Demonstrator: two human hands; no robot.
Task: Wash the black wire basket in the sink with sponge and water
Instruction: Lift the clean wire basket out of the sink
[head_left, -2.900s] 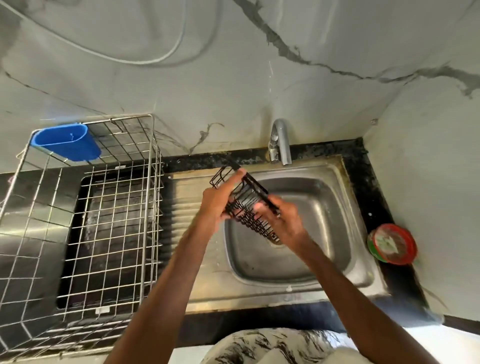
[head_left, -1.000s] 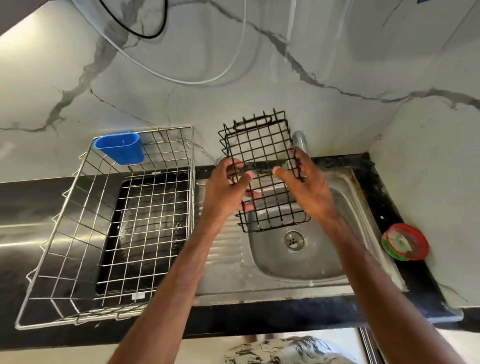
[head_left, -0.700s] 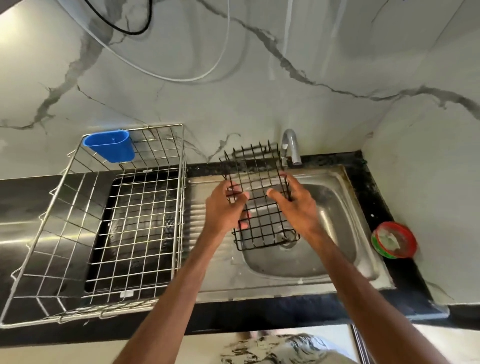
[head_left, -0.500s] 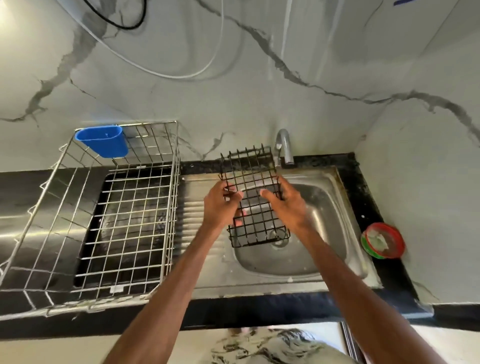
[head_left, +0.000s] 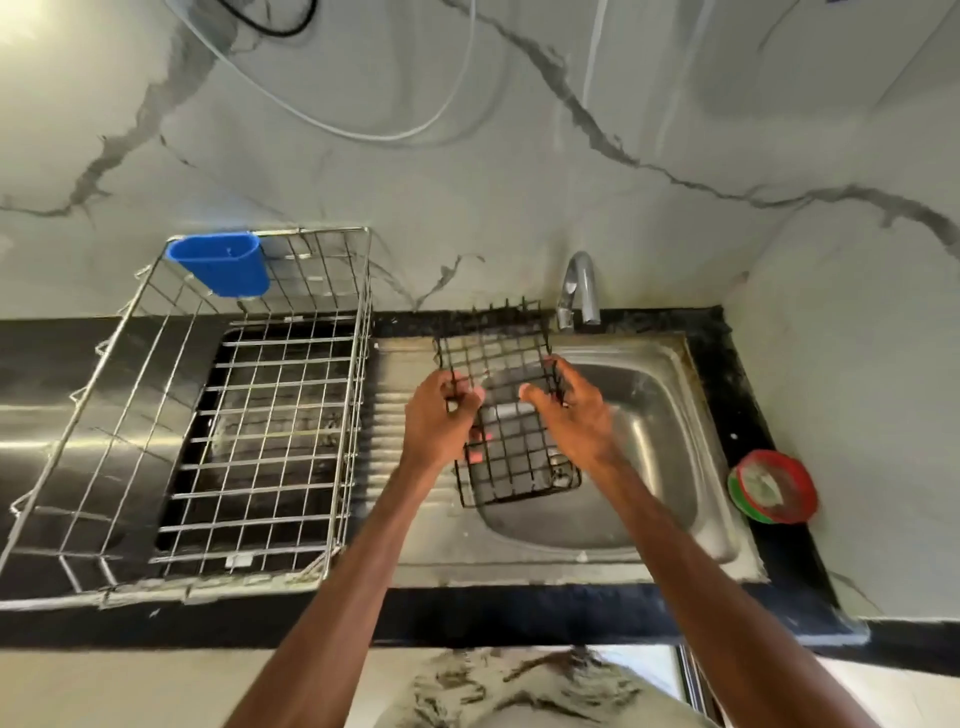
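Note:
The black wire basket (head_left: 511, 457) hangs tilted over the left edge of the steel sink (head_left: 670, 431), its open grid facing me. My left hand (head_left: 439, 421) grips its left side, fingers curled through the wires. My right hand (head_left: 574, 415) grips its right side, thumb across the front of the grid. The tap (head_left: 579, 288) stands just behind the basket, and no water is running. No sponge is in sight.
A large steel dish rack (head_left: 249, 415) with a blue plastic cup holder (head_left: 221, 262) fills the counter to the left. A red and green round container (head_left: 774, 486) sits on the black counter at the right, by the wall.
Both hands lowered the basket from in front of the wall down to just above the sink. The grip on both sides stayed the same.

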